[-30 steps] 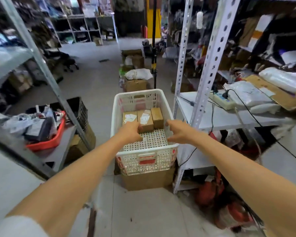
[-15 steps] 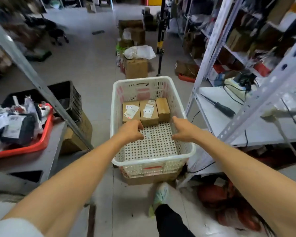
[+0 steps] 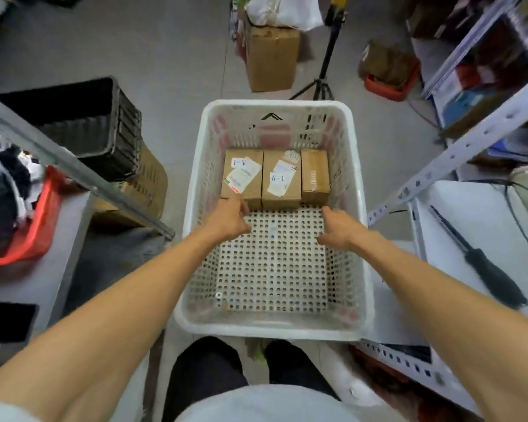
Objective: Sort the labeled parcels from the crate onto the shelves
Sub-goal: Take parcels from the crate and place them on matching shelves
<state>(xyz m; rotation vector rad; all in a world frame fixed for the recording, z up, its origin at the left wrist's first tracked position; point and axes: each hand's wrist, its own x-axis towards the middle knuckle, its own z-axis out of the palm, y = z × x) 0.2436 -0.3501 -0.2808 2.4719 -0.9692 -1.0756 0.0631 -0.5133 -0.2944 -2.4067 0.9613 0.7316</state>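
Note:
A white perforated crate [image 3: 357,184] stands on the floor in front of me. Three brown cardboard parcels lie side by side against its far wall: the left parcel [image 3: 247,166] with an upside-down "A-1" label, the middle parcel [image 3: 282,190] labelled "A-1", and the narrower right parcel [image 3: 315,176] with no visible label. My left hand [image 3: 230,219] reaches inside the crate, its fingers touching the near edge of the left parcel. My right hand [image 3: 337,229] hovers over the crate floor just short of the right parcel, fingers loosely curled and holding nothing.
A white metal shelf [image 3: 470,239] with a black-handled screwdriver [image 3: 482,263] stands to the right. On the left a grey shelf carries a red tray [image 3: 43,223]; behind it sit a black crate [image 3: 98,126], a cardboard box [image 3: 270,53] and a tripod [image 3: 323,77].
My view has tipped down over the crate. Both hands have moved deeper into it, towards the parcels, and my left hand now reaches the left parcel.

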